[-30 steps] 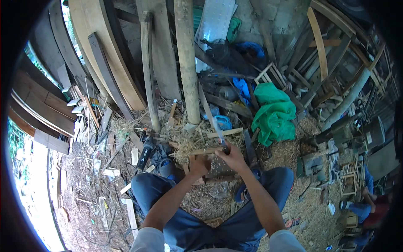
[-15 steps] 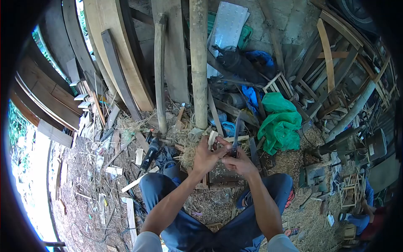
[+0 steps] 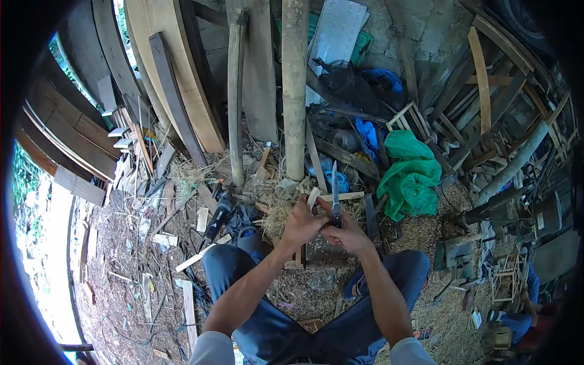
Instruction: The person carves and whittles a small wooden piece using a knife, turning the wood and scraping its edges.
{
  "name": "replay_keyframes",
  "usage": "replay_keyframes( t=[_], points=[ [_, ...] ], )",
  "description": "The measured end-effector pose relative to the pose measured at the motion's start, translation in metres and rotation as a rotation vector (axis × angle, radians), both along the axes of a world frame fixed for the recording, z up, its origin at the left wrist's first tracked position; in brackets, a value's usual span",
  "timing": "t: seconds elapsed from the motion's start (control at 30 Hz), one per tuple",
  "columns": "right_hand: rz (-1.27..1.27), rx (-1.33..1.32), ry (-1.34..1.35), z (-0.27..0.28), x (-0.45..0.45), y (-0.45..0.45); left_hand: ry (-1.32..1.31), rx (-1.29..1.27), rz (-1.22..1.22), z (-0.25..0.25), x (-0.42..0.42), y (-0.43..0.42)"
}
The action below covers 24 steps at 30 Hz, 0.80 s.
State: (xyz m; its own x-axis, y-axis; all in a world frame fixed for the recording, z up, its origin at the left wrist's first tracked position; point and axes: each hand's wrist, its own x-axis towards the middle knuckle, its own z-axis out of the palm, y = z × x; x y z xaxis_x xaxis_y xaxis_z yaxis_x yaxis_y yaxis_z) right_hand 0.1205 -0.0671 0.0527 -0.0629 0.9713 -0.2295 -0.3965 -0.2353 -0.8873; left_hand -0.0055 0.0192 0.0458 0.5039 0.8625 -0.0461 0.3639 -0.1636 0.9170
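Observation:
My left hand (image 3: 302,225) is closed around a small pale piece of wood (image 3: 313,198), whose end sticks up above the fingers. In my right hand (image 3: 348,233) is a knife (image 3: 335,193), gripped by its dark handle with the blade pointing away from me. Both hands meet in front of my knees, thumbs close together, and the blade stands just right of the wood piece. Below them is a dark wooden block (image 3: 325,252) strewn with shavings. The lower part of the wood piece is hidden by my fingers.
A dark power tool (image 3: 219,216) lies on the litter-covered ground to the left. A green plastic bag (image 3: 410,182) sits at right. Upright bamboo (image 3: 294,91) and planks (image 3: 176,73) stand ahead. Another person (image 3: 529,316) is at the far right edge.
The knife blade, blurred and leaning right before, now stands nearly upright and sharp, closer to the wood piece. The view has shifted slightly. Both hands keep their hold.

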Motion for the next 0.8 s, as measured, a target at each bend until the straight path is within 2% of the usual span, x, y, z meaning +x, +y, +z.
replay_keyframes(
  t=[0.07, 0.1, 0.17, 0.2, 0.23, 0.27, 0.3, 0.33, 0.37, 0.47, 0.6, 0.67, 0.8],
  points=[
    [0.004, 0.018, -0.018, 0.002, 0.001, 0.000, -0.167, -0.066, -0.017, 0.013, -0.002, -0.001],
    [-0.044, -0.001, 0.035, 0.007, 0.002, 0.001, -0.169, -0.060, -0.017, 0.019, -0.002, 0.000],
    [-0.095, -0.015, 0.088, 0.013, 0.009, 0.004, -0.002, -0.064, 0.076, 0.028, -0.003, 0.003],
    [-0.185, 0.027, -0.084, 0.015, 0.014, 0.003, -0.001, -0.064, 0.073, 0.027, -0.005, 0.006],
    [-0.276, 0.068, -0.256, 0.015, 0.018, 0.002, -0.172, -0.279, -0.013, 0.025, -0.008, 0.009],
    [-0.282, 0.065, -0.255, 0.018, 0.022, 0.000, -0.343, -0.494, -0.100, 0.024, -0.010, 0.012],
    [-0.337, 0.108, -0.338, 0.022, 0.024, -0.003, -0.340, -0.499, -0.104, 0.028, -0.011, 0.010],
    [-0.391, 0.150, -0.422, 0.025, 0.025, -0.006, -0.452, -0.575, -0.174, 0.037, -0.013, 0.007],
    [-0.437, 0.149, -0.305, 0.025, 0.024, -0.008, -0.564, -0.651, -0.245, 0.044, -0.014, 0.005],
    [-0.488, 0.151, -0.460, 0.039, 0.020, -0.011, -0.560, -0.676, -0.340, 0.055, -0.016, 0.000],
    [-0.423, 0.187, -0.477, 0.039, 0.018, -0.011, -0.492, -0.691, -0.390, 0.045, -0.010, -0.004],
    [-0.427, 0.342, -0.481, 0.028, 0.013, -0.005, -0.436, -0.711, -0.431, 0.038, -0.009, -0.004],
    [-0.354, 0.150, -0.374, 0.027, 0.016, -0.006, -0.395, -0.730, -0.453, 0.031, -0.009, -0.004]
  ],
)
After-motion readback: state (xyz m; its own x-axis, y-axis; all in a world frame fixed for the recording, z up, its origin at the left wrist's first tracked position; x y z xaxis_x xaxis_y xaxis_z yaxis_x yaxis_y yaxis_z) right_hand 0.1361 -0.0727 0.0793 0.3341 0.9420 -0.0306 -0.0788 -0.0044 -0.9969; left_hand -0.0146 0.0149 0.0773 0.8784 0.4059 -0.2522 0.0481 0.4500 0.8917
